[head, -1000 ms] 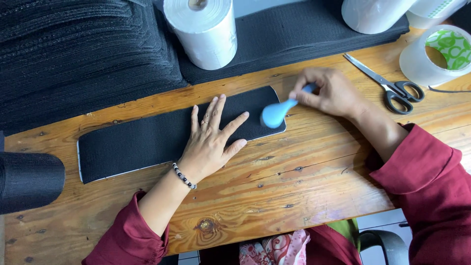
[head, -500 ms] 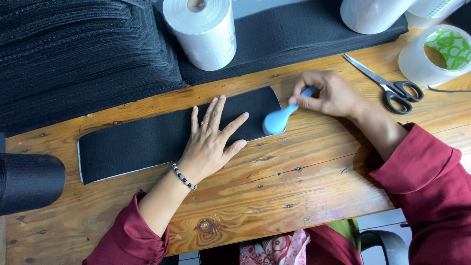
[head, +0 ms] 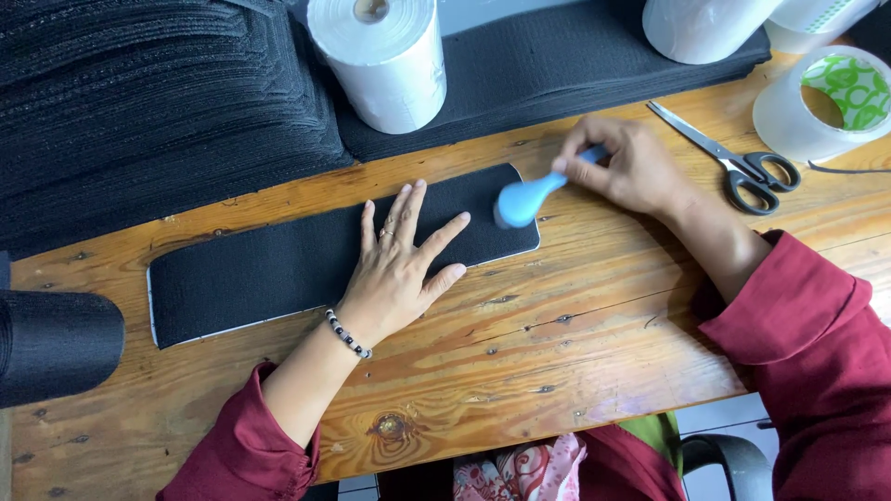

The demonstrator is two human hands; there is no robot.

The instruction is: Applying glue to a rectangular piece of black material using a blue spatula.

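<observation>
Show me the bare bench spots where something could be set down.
Biggest free patch: bare wood of the bench at the near edge, between the left hand and the right sleeve, below the black strip. Smaller patch near-left, under the black roll. Crowded: the far edge, with fabric stacks, white roll, scissors, tape.

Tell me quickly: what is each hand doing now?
Left hand: open, flat on black strip.
Right hand: closed, holding blue tool.

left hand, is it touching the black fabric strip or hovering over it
Touching. The head view shows the left hand lying flat with spread fingers pressed on the black fabric strip, with no gap visible beneath the fingers.
</observation>
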